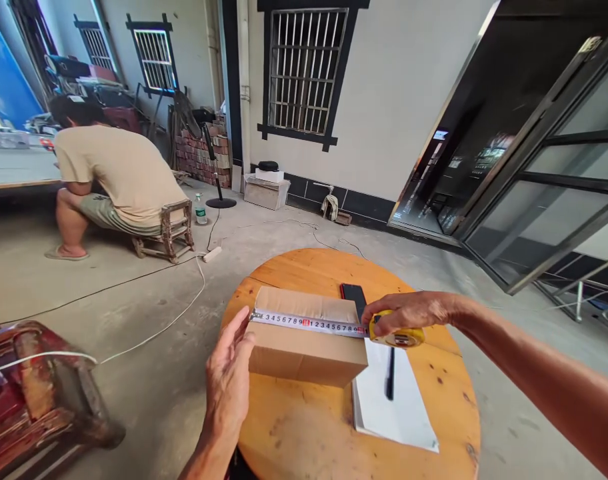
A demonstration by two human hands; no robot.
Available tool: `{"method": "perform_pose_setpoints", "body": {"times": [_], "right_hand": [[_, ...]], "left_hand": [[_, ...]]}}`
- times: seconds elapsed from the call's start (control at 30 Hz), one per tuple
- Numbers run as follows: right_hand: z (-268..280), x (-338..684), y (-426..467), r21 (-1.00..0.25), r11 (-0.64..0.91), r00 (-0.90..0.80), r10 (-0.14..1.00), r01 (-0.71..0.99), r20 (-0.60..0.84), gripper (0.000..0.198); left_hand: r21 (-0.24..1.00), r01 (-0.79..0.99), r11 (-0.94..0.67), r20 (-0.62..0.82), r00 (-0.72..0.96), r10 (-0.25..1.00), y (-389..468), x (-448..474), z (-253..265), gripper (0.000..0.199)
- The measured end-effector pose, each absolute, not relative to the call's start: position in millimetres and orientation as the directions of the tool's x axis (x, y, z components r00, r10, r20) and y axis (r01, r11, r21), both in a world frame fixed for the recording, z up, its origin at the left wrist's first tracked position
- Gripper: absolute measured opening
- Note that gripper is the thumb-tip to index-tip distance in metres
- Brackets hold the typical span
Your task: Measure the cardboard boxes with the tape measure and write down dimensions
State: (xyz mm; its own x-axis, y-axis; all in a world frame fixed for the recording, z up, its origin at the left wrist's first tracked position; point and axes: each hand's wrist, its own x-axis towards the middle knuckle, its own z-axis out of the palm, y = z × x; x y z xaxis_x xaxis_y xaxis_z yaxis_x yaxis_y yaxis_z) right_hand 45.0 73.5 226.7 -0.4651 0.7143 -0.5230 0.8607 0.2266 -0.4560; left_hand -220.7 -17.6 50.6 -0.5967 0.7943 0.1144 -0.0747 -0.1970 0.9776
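A brown cardboard box [307, 357] lies on a round wooden table [304, 427]. Across its top runs the white blade [309, 323] of a tape measure, with the numbers facing up. My left hand [229, 373] is at the box's left end, fingers and thumb against its edge beside the blade's metal tip. At the right end, my right hand [397, 310] is closed around the yellow tape measure case [401, 337]. Under and in front of that case, a black pen [390, 380] rests on white paper sheets [404, 417]. Behind the box lies a dark phone [353, 293] with a red edge, partly covered by my right hand.
A person [117, 173] sits on a low chair [177, 230] at the left, back turned. Beyond are a standing fan [211, 153], a bottle [200, 210] and cables on the floor. A worn wooden chair [44, 407] stands at lower left; an open glass door [559, 193] is at right.
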Motion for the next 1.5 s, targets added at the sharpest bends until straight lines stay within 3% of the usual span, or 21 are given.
{"method": "perform_pose_setpoints", "body": {"times": [0.17, 0.57, 0.67, 0.8, 0.87, 0.9, 0.97, 1.03, 1.13, 1.23, 1.5], "right_hand": [[220.9, 52.5, 77.1, -0.504, 0.198, -0.482, 0.697, 0.841, -0.531, 0.03], [218.1, 51.5, 84.3, -0.479, 0.18, -0.473, 0.637, 0.859, -0.609, 0.029], [221.0, 54.9, 85.4, -0.468, 0.161, -0.452, 0.645, 0.869, -0.617, 0.028], [222.3, 68.6, 66.1, -0.606, 0.118, -0.494, 0.71, 0.787, -0.503, 0.029], [215.5, 74.0, 40.7, -0.754, 0.009, -0.544, 0.698, 0.657, -0.465, 0.035], [209.3, 74.8, 24.7, -0.807, -0.155, -0.534, 0.677, 0.57, -0.507, 0.041], [191.9, 71.5, -9.0, -0.801, -0.438, -0.487, 0.638, 0.408, -0.597, 0.049], [168.8, 62.1, -37.0, -0.804, -0.541, -0.459, 0.665, 0.248, -0.589, 0.047], [130.8, 41.6, -54.9, -0.838, -0.535, -0.426, 0.736, 0.11, -0.526, 0.048], [105.5, 21.7, -52.2, -0.864, -0.484, -0.413, 0.765, 0.138, -0.495, 0.042], [116.8, 0.4, -71.4, -0.885, -0.435, -0.383, 0.798, 0.17, -0.465, 0.029]], "left_hand": [[0.971, 0.098, -0.22, 0.235, -0.578, 0.781, -18.4, -221.5, 50.3, 0.032], [0.967, 0.169, -0.19, 0.253, -0.574, 0.779, -15.3, -224.5, 49.6, 0.03], [0.966, 0.176, -0.189, 0.257, -0.574, 0.777, -17.2, -221.9, 51.4, 0.037], [0.947, 0.219, -0.234, 0.314, -0.488, 0.814, -24.0, -223.8, 47.8, 0.039], [0.929, 0.25, -0.274, 0.356, -0.39, 0.849, -27.0, -229.1, 43.4, 0.035], [0.917, 0.27, -0.293, 0.376, -0.344, 0.86, -28.0, -232.4, 41.4, 0.035], [0.886, 0.329, -0.328, 0.421, -0.273, 0.865, -28.6, -238.7, 39.2, 0.036], [0.85, 0.397, -0.347, 0.46, -0.237, 0.856, -27.8, -242.7, 39.5, 0.038], [0.809, 0.473, -0.349, 0.499, -0.239, 0.833, -25.4, -243.2, 42.4, 0.037], [0.791, 0.503, -0.348, 0.52, -0.254, 0.816, -23.9, -239.8, 44.1, 0.034], [0.779, 0.517, -0.356, 0.546, -0.279, 0.79, -23.1, -231.0, 43.4, 0.032]]}}
